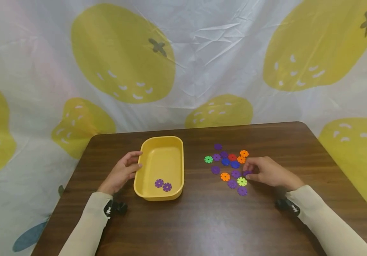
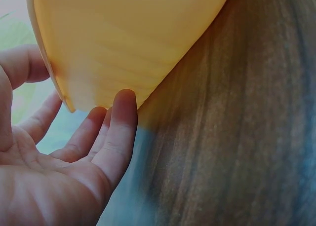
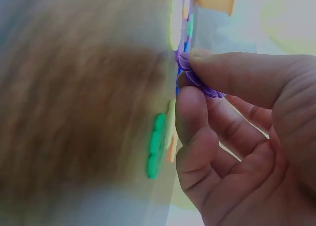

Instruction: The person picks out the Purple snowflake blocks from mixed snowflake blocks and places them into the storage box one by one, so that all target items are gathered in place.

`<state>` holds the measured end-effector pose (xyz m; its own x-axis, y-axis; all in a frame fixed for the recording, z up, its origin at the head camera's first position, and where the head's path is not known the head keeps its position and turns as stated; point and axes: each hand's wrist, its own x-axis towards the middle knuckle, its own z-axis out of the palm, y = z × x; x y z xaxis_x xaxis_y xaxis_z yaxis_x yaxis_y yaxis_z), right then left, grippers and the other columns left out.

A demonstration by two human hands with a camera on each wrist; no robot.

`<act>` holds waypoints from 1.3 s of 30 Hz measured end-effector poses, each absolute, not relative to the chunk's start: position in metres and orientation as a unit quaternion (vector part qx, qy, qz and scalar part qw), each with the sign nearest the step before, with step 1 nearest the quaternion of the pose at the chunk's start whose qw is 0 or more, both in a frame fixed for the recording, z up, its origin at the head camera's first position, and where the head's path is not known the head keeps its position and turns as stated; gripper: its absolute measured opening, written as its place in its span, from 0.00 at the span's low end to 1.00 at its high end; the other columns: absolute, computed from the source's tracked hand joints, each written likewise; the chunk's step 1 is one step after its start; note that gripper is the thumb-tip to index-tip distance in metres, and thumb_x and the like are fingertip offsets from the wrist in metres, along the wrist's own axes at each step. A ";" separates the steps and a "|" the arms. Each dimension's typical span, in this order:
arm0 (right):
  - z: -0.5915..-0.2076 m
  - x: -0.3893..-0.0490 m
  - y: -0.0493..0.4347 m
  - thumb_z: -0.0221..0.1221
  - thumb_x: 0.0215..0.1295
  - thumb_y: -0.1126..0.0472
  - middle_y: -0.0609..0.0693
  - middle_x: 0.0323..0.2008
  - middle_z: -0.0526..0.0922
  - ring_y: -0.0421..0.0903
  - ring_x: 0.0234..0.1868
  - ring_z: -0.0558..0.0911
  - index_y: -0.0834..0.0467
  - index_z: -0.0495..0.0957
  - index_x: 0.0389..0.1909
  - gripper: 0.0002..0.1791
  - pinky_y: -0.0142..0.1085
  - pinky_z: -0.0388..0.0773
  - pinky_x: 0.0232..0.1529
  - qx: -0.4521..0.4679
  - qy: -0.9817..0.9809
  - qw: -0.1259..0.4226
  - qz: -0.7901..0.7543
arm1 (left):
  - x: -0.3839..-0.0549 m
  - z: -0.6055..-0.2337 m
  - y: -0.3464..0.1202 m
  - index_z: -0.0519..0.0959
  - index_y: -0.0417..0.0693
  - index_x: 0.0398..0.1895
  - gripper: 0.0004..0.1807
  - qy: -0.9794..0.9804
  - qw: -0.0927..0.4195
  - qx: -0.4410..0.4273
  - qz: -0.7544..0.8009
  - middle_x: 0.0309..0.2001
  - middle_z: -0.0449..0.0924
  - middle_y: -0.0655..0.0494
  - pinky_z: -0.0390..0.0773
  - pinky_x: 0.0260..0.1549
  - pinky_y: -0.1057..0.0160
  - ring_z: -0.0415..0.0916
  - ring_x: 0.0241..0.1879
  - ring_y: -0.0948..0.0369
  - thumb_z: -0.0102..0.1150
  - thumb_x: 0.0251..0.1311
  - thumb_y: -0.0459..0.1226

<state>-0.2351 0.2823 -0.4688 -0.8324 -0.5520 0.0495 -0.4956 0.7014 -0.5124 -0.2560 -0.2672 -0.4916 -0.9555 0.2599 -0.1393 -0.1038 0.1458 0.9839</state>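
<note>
My left hand [image 1: 124,170] holds the left side of a yellow plastic tray [image 1: 148,142], its fingertips at the rim. In the left wrist view, the fingers [image 2: 123,117] lie against the outer wall of the tray. Two purple notched discs [image 1: 163,185] lie inside at the near end. On the right, my right hand [image 1: 268,171] pinches a purple notched disc [image 3: 195,78] between thumb and finger, at the right edge of a loose group. That group holds several purple discs [image 1: 232,184], orange discs [image 1: 225,176], blue discs [image 1: 225,161], a red disc [image 1: 232,157] and green ones [image 1: 208,159].
Everything sits on a dark brown wooden table [image 1: 183,227] with rounded far corners. Behind its far edge hangs a white curtain [image 1: 196,71] printed with large yellow fruit. A small dark camera [image 1: 119,208] is strapped at the left wrist and another [image 1: 287,206] at the right.
</note>
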 end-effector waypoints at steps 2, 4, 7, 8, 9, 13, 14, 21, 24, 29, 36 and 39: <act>-0.468 -0.236 0.279 0.73 0.63 0.64 0.35 0.31 0.83 0.35 0.33 0.79 0.49 0.82 0.40 0.11 0.32 0.79 0.37 -0.285 0.921 0.047 -0.262 | -0.256 -0.491 -0.267 0.64 0.49 0.78 0.32 0.745 0.140 0.053 0.650 0.73 0.67 0.36 0.87 0.53 0.57 0.79 0.61 0.49 0.61 0.74 0.35; -0.466 -0.238 0.275 0.73 0.63 0.65 0.35 0.30 0.83 0.34 0.33 0.79 0.49 0.82 0.40 0.11 0.32 0.79 0.37 -0.287 0.921 0.037 -0.262 | -0.256 -0.491 -0.267 0.64 0.49 0.78 0.32 0.746 0.139 0.051 0.649 0.73 0.67 0.36 0.87 0.54 0.57 0.79 0.62 0.49 0.60 0.75 0.36; -0.464 -0.240 0.269 0.72 0.64 0.65 0.36 0.31 0.84 0.34 0.33 0.80 0.49 0.83 0.40 0.10 0.33 0.79 0.37 -0.291 0.918 0.022 -0.268 | -0.256 -0.490 -0.267 0.63 0.49 0.78 0.32 0.748 0.139 0.050 0.647 0.73 0.67 0.37 0.87 0.54 0.58 0.79 0.62 0.49 0.60 0.75 0.36; -0.464 -0.240 0.267 0.72 0.64 0.65 0.36 0.31 0.84 0.34 0.34 0.81 0.49 0.83 0.41 0.10 0.34 0.80 0.37 -0.293 0.917 0.017 -0.270 | -0.256 -0.490 -0.267 0.63 0.49 0.78 0.31 0.749 0.139 0.050 0.647 0.73 0.67 0.37 0.87 0.54 0.58 0.79 0.62 0.49 0.60 0.75 0.36; -0.463 -0.241 0.265 0.72 0.64 0.65 0.36 0.31 0.85 0.34 0.34 0.81 0.49 0.83 0.41 0.10 0.34 0.80 0.37 -0.294 0.916 0.012 -0.272 | -0.256 -0.490 -0.267 0.63 0.49 0.78 0.32 0.749 0.138 0.050 0.646 0.73 0.67 0.36 0.87 0.54 0.58 0.79 0.62 0.49 0.60 0.75 0.36; -0.461 -0.244 0.257 0.71 0.66 0.65 0.35 0.32 0.85 0.35 0.34 0.81 0.51 0.83 0.43 0.09 0.34 0.81 0.37 -0.294 0.912 0.001 -0.287 | -0.257 -0.490 -0.268 0.63 0.48 0.79 0.32 0.747 0.141 0.048 0.648 0.73 0.67 0.36 0.87 0.54 0.58 0.79 0.62 0.48 0.59 0.75 0.35; -0.461 -0.245 0.254 0.71 0.67 0.64 0.36 0.32 0.85 0.35 0.34 0.81 0.51 0.83 0.43 0.09 0.34 0.81 0.37 -0.293 0.910 -0.002 -0.292 | -0.257 -0.491 -0.268 0.63 0.48 0.79 0.32 0.747 0.142 0.047 0.648 0.73 0.67 0.36 0.87 0.54 0.58 0.79 0.62 0.48 0.59 0.75 0.35; -0.454 -0.249 0.239 0.70 0.68 0.64 0.38 0.33 0.85 0.37 0.34 0.81 0.54 0.84 0.46 0.09 0.34 0.83 0.37 -0.295 0.902 -0.023 -0.315 | -0.257 -0.491 -0.268 0.63 0.48 0.79 0.32 0.745 0.141 0.049 0.650 0.73 0.67 0.36 0.88 0.53 0.58 0.78 0.63 0.47 0.59 0.75 0.35; -0.453 -0.252 0.233 0.70 0.67 0.65 0.39 0.32 0.86 0.37 0.32 0.81 0.54 0.84 0.45 0.09 0.34 0.82 0.34 -0.299 0.897 -0.037 -0.323 | -0.257 -0.490 -0.268 0.63 0.48 0.78 0.31 0.745 0.139 0.050 0.650 0.73 0.67 0.36 0.88 0.53 0.58 0.78 0.63 0.47 0.58 0.76 0.34; -0.450 -0.254 0.223 0.70 0.67 0.66 0.46 0.32 0.88 0.36 0.29 0.80 0.55 0.83 0.46 0.09 0.32 0.79 0.30 -0.311 0.886 -0.046 -0.340 | -0.256 -0.490 -0.267 0.63 0.49 0.78 0.31 0.746 0.140 0.047 0.650 0.73 0.67 0.36 0.87 0.53 0.58 0.78 0.63 0.47 0.58 0.76 0.33; -0.442 -0.254 0.204 0.69 0.69 0.66 0.48 0.33 0.90 0.37 0.28 0.80 0.55 0.83 0.46 0.09 0.31 0.77 0.30 -0.321 0.875 -0.045 -0.360 | -0.256 -0.489 -0.266 0.63 0.49 0.78 0.31 0.747 0.143 0.047 0.647 0.73 0.67 0.36 0.87 0.54 0.57 0.78 0.62 0.48 0.59 0.76 0.34; -0.438 -0.255 0.194 0.69 0.69 0.65 0.46 0.33 0.89 0.38 0.30 0.80 0.53 0.83 0.46 0.09 0.32 0.78 0.31 -0.324 0.872 -0.048 -0.365 | -0.256 -0.490 -0.266 0.63 0.49 0.78 0.31 0.746 0.144 0.047 0.648 0.73 0.67 0.36 0.87 0.54 0.57 0.78 0.62 0.48 0.59 0.75 0.35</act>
